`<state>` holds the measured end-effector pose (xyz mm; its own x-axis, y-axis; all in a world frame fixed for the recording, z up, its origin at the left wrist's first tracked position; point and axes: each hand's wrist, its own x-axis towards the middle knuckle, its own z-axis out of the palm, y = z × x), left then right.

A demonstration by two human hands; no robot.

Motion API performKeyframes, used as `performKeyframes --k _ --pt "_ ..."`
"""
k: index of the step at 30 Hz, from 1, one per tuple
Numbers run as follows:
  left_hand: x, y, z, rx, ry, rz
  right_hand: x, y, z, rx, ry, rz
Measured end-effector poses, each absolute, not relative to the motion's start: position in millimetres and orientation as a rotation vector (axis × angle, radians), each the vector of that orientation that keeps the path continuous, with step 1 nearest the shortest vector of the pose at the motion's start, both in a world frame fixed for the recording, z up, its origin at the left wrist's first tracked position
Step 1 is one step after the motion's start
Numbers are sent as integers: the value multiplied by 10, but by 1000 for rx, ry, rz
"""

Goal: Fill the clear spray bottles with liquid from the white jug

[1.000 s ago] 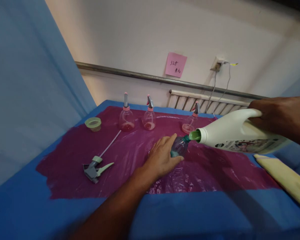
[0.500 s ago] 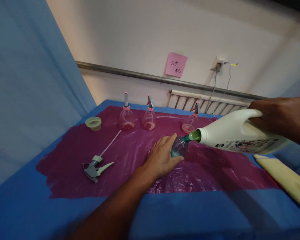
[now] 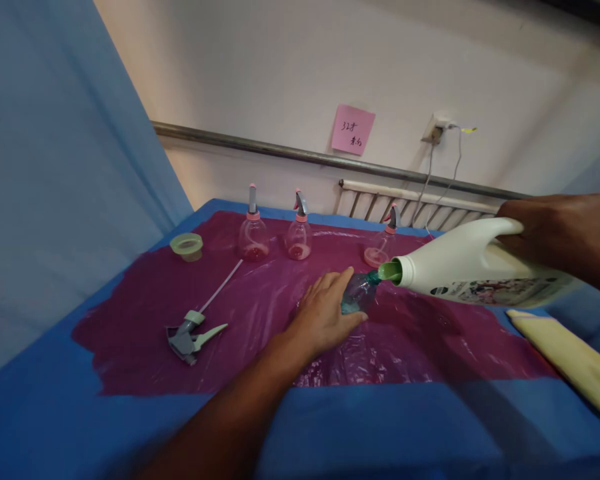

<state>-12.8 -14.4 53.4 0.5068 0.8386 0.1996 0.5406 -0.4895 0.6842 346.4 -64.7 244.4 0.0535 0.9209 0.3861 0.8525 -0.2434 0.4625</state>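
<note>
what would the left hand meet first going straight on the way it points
Past the teal-necked bottle it holds, the left hand would probably meet the rightmost pink-collared spray bottle; depth is unclear.

dim; glare on purple sheet [image 3: 260, 300]; blue cover [image 3: 380, 427] shadowed; lower-left blur

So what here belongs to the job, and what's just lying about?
In the job:
clear plastic bottle, held by the left hand
tilted white handled jug, in the right hand
loose trigger spray head and pale green cap, probably theirs

Lying about, apparently:
three pink-collared spray bottles
yellow cloth-like bundle
</note>
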Motion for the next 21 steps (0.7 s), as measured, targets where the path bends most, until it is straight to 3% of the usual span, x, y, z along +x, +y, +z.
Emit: performKeyframes --k 21 --pt "-135 -137 476 2213 1107 761 3511 -656 2417 2191 1917 968"
